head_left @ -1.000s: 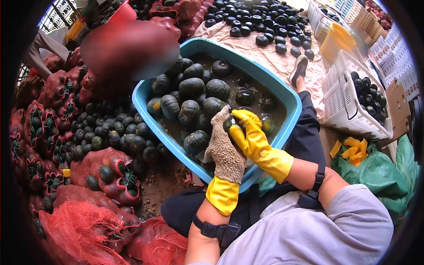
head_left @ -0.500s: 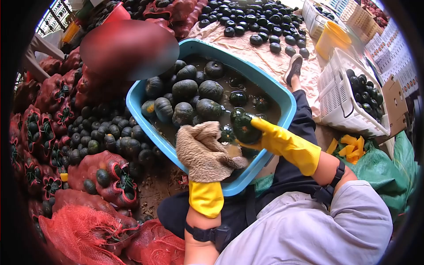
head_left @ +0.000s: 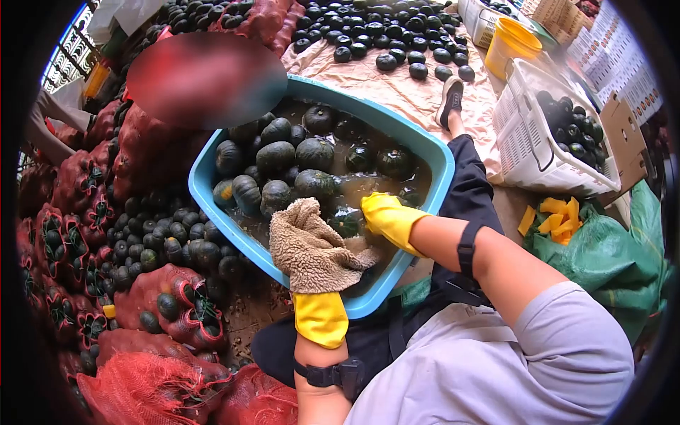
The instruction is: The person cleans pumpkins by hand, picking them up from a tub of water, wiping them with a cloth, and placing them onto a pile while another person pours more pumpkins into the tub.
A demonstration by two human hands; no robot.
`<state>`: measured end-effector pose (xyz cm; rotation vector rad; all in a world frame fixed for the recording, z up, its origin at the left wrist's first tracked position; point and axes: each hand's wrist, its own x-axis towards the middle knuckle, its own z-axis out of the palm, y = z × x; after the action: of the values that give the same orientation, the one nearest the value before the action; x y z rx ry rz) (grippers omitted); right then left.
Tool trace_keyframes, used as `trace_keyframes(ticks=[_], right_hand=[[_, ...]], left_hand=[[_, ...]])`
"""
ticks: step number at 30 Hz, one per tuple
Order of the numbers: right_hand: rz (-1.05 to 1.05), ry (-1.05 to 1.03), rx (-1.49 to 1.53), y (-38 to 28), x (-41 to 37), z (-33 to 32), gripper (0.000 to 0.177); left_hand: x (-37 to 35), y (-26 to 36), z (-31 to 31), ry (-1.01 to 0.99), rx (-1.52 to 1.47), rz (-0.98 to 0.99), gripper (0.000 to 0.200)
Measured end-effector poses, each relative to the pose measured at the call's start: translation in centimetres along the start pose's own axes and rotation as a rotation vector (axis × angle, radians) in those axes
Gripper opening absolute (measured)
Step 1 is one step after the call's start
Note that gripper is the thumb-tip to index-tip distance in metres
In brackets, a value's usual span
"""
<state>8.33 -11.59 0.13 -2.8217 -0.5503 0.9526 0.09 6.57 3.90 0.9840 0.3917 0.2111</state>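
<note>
Two gloved hands are at the blue tub. Head view: the left hand, inside a shaggy brown mitt, lies over the near rim. The right hand dips into murky water just beside it. I cannot tell either hand's grip. One dark squash sits between them, touching the mitt.

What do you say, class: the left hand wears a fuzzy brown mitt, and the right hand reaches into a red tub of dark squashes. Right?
Not quite. The head view shows the tub is blue, not red. The left hand wears a fuzzy brown mitt, and the right hand reaches into that tub of dark squashes.
</note>
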Motion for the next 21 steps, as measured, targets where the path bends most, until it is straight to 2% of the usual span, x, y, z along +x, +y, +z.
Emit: trace_keyframes(ticks=[1, 2, 3, 4, 5, 6, 8, 11, 13, 14, 15, 16, 17, 18, 19, 20, 21], right_hand=[[0.021, 0.028, -0.009, 0.3, 1.1, 0.6, 0.037], [-0.137, 0.106, 0.141, 2.6, 1.2, 1.4, 0.048], [-0.027, -0.001, 0.336, 1.7, -1.5, -2.2, 0.051], [0.082, -0.11, 0.526, 0.6, -4.4, -5.8, 0.055], [-0.039, -0.147, 1.155, 3.5, -0.6, -1.5, 0.057], [-0.038, -0.311, 1.489, 4.3, -1.1, -2.4, 0.048], [-0.102, -0.419, 2.039, 4.5, -3.3, -3.6, 0.042], [-0.228, -0.333, 2.144, 3.8, -5.1, -4.7, 0.048], [-0.169, -0.201, 2.09, 3.1, -4.0, -3.4, 0.051], [-0.135, -0.133, 2.06, 2.4, -3.5, -2.9, 0.052], [-0.255, -0.061, 1.754, 1.3, -4.7, -4.0, 0.059], [-0.081, 0.228, 1.231, 0.0, -5.1, -3.2, 0.058], [-0.235, 0.295, 0.72, -0.9, -8.1, -5.9, 0.054], [-0.3, 0.087, 0.95, -1.3, -10.7, -7.8, 0.049], [-0.194, 0.007, 1.115, -1.6, -11.6, -8.2, 0.048], [-0.343, 0.125, 1.139, -0.9, -10.1, -6.2, 0.075], [-0.216, 0.251, 0.962, -0.7, -9.6, -5.9, 0.064]], left_hand=[[0.6, -0.3, -0.3, -0.038, 0.042, 0.005, 0.029], [1.0, -0.6, -0.8, -0.047, 0.049, -0.01, 0.029], [1.2, -0.6, -0.9, -0.035, 0.031, -0.063, 0.029], [0.0, 1.4, 0.8, 0.087, -0.102, -0.171, 0.027], [-1.3, 3.5, 2.6, 0.226, -0.245, -0.26, 0.026], [-2.3, 4.8, 4.0, 0.362, -0.394, -0.362, 0.024], [-1.7, 4.4, 3.6, 0.385, -0.389, -0.377, 0.024], [-1.2, 3.7, 3.3, 0.336, -0.411, -0.362, 0.024], [2.4, -1.7, -2.6, 0.087, -0.194, -0.148, 0.024], [2.2, -1.8, -2.4, -0.011, -0.116, -0.101, 0.021], [2.1, -1.8, -2.2, -0.105, -0.042, -0.047, 0.017], [-3.0, 4.9, 4.8, 0.237, -0.302, -0.306, 0.009], [-2.6, 3.9, 3.7, -0.126, 0.43, -0.012, 0.007], [-2.2, 2.9, 2.6, -0.225, 1.079, 0.472, 0.005], [-2.2, 3.3, 2.1, -0.256, 0.774, 0.116, 0.014], [-2.4, 2.4, 2.3, -0.253, 0.845, 0.217, 0.02], [-2.6, 1.6, 2.4, -0.241, 0.917, 0.318, 0.027]])
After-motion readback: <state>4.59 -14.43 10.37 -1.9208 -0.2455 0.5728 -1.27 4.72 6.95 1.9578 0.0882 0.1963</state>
